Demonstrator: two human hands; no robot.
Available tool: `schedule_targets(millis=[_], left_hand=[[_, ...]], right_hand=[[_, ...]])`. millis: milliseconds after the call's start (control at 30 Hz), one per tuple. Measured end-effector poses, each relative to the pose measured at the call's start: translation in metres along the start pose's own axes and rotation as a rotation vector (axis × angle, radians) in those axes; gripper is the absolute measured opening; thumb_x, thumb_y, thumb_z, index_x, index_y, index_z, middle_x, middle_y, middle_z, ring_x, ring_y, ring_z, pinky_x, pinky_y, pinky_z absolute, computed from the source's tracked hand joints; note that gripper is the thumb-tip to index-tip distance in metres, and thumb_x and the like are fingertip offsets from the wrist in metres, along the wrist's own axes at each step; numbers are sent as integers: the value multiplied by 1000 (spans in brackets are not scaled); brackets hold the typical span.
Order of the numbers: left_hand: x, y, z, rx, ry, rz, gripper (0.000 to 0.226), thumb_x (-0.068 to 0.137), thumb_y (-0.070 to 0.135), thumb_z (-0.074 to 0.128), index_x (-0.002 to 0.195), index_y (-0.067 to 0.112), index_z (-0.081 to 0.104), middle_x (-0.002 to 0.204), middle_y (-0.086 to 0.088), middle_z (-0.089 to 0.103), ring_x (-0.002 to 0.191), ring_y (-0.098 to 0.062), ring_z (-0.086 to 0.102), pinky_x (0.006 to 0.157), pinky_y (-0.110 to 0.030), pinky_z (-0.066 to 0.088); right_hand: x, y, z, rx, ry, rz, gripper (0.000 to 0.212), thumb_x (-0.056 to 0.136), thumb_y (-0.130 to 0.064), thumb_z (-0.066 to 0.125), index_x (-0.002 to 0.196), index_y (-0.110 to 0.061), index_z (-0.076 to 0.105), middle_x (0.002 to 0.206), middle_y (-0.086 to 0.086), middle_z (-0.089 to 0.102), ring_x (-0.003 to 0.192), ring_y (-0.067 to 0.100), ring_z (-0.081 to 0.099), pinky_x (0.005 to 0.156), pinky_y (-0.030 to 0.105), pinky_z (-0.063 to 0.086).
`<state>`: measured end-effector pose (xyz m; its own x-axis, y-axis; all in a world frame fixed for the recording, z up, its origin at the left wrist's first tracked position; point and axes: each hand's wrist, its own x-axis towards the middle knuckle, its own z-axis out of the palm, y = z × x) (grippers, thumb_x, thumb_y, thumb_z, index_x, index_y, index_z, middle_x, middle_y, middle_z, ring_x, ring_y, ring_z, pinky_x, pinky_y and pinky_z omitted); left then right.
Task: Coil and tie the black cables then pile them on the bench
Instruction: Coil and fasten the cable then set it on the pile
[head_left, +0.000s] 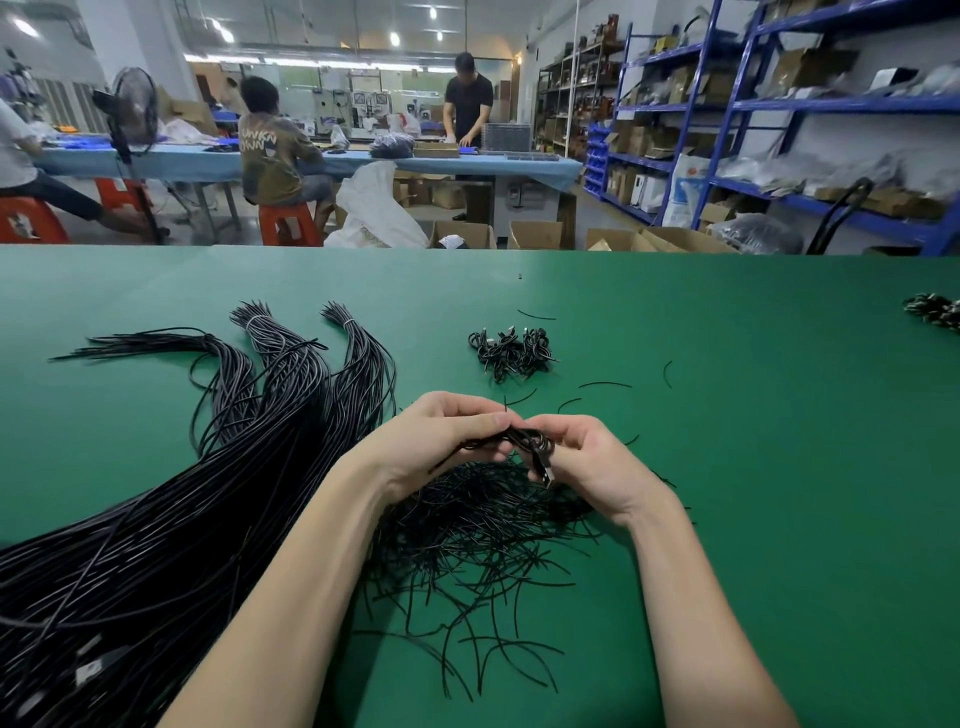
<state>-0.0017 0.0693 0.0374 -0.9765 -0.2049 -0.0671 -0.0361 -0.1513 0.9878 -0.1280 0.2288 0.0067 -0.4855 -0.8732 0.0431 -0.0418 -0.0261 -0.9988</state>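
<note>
Above the green-covered table (727, 467), the left hand (441, 441) and right hand (587, 467) meet, each grip curled and pinching a small coiled black cable (524, 441). Under them lies a heap of short black tie wires (467, 545); tied coils (511, 353) are piled beyond.

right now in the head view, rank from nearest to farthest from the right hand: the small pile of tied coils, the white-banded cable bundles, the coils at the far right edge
1. Small pile of tied coils, just beyond the right hand.
2. White-banded cable bundles, far left.
3. Coils at the far right edge.
</note>
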Motion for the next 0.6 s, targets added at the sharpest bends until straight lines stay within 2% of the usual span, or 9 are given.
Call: schedule_targets(millis=[33, 100, 233, 300, 333, 400, 500, 567, 600], left_hand=[[-1, 1, -1, 6, -5, -8, 14, 92, 6, 64, 93, 0, 76, 95, -14, 74, 75, -14, 68, 77, -22, 57], [-3, 3, -2, 46, -22, -31, 14, 95, 2, 60, 95, -4, 73, 92, -13, 72, 74, -14, 66, 76, -22, 57], [-8, 6, -2, 226, -21, -34, 14, 96, -1, 61, 91, -3, 73, 86, -11, 73, 76, -14, 67, 75, -20, 55], [-9, 8, 0, 397, 17, 3, 12, 95, 5, 66, 93, -2, 76, 83, -11, 74, 73, -12, 66, 73, -18, 52], [-9, 9, 2, 499, 39, 23, 12, 94, 10, 68, 93, 2, 77, 82, -11, 75, 71, -11, 64, 73, -19, 50], [-8, 10, 4, 684, 67, 57, 11, 93, 20, 71, 91, 14, 80, 82, -10, 77, 71, -12, 61, 73, -24, 47], [-8, 12, 8, 823, 80, 101, 8, 92, 25, 73, 88, 21, 80, 77, 1, 76, 63, -7, 57, 64, -19, 44], [-8, 13, 10, 906, 94, 133, 7, 90, 26, 74, 86, 25, 80, 69, 13, 71, 55, -3, 50, 56, -12, 38], [-8, 13, 12, 955, 101, 149, 7, 89, 27, 74, 85, 26, 79, 67, 16, 69, 54, -3, 48, 55, -10, 37]], right_hand=[[0, -2, 0, -20, -29, -21, 21, 86, -23, 80, 104, -10, 78, 93, 3, 77, 74, 7, 65, 69, 16, 50], [-1, -5, 0, -92, -72, -35, 20, 90, -18, 75, 105, -6, 76, 93, 3, 79, 79, 3, 69, 70, 15, 52], [4, -9, -5, -310, -99, -2, 16, 95, -11, 70, 105, 0, 75, 105, 24, 75, 91, 18, 64, 91, 42, 52], [5, -13, -7, -422, -96, -1, 9, 96, -11, 70, 100, -8, 77, 103, 18, 76, 91, 16, 64, 100, 49, 50], [5, -15, -8, -473, -94, -6, 8, 96, -12, 71, 97, -12, 78, 102, 15, 77, 90, 15, 64, 101, 50, 49], [5, -20, -9, -574, -76, -6, 8, 94, -18, 73, 93, -22, 80, 99, 18, 76, 84, 16, 61, 93, 49, 51], [5, -26, -13, -677, -17, 2, 11, 90, -27, 76, 86, -37, 79, 91, 20, 72, 72, 15, 53, 73, 36, 46], [4, -31, -14, -739, 9, 10, 14, 87, -30, 78, 82, -43, 79, 79, 12, 71, 63, 10, 49, 65, 28, 42], [4, -33, -13, -769, 17, 16, 17, 86, -30, 79, 78, -45, 78, 67, 2, 69, 56, 6, 46, 58, 21, 39]])
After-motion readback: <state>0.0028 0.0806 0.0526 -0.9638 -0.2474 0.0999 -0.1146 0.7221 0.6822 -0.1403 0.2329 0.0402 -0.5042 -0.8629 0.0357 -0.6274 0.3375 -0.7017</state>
